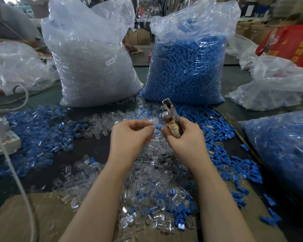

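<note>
My right hand (184, 135) grips a metal plier-like tool (170, 113) by its tape-wrapped handle, jaws pointing up and away. My left hand (131, 135) is curled just left of it, fingertips pinching a small clear plastic piece (151, 126) close to the tool. A tiny blue piece (158, 127) shows between the two hands. Under both hands lies a heap of clear plastic caps (147, 172) mixed with blue ones.
A tall bag of clear caps (93, 67) and a tall bag of blue parts (187, 70) stand at the back. Loose blue parts (35, 130) spread left and right. Another blue-filled bag (283, 149) lies right; a white device with a cable (2, 135) sits left.
</note>
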Tool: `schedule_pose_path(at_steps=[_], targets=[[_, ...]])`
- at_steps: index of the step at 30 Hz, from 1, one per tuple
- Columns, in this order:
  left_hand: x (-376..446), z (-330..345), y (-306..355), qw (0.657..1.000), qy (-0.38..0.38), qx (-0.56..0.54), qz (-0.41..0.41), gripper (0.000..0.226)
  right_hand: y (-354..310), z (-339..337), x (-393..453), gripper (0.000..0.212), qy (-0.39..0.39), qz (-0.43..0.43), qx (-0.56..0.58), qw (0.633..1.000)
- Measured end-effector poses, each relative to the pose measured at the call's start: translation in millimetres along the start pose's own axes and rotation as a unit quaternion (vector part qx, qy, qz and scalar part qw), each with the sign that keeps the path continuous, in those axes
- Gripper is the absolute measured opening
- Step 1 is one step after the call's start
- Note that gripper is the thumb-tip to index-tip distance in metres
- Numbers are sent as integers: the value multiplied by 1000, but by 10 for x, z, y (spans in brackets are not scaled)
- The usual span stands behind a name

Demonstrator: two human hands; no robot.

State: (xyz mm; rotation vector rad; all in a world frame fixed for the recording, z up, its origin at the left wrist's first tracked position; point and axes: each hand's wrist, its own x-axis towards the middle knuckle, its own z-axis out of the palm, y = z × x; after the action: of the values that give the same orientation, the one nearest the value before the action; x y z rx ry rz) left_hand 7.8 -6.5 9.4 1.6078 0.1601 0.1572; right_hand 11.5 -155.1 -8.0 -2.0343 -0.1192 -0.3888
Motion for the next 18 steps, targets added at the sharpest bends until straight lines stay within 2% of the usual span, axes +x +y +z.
schedule_pose_path(at_steps=[5, 11, 18], targets=[[-12, 18, 32, 1000, -9, -17, 12, 7, -9, 2, -8, 14, 17, 2, 14, 1000], [-46, 64, 43, 998, -8, 48, 50, 15, -17, 4, -6, 13, 10, 2, 1, 1000], [-41, 87, 22, 996, -18, 59, 65, 14, -4, -3, -6, 14, -3, 5, 31, 1000]])
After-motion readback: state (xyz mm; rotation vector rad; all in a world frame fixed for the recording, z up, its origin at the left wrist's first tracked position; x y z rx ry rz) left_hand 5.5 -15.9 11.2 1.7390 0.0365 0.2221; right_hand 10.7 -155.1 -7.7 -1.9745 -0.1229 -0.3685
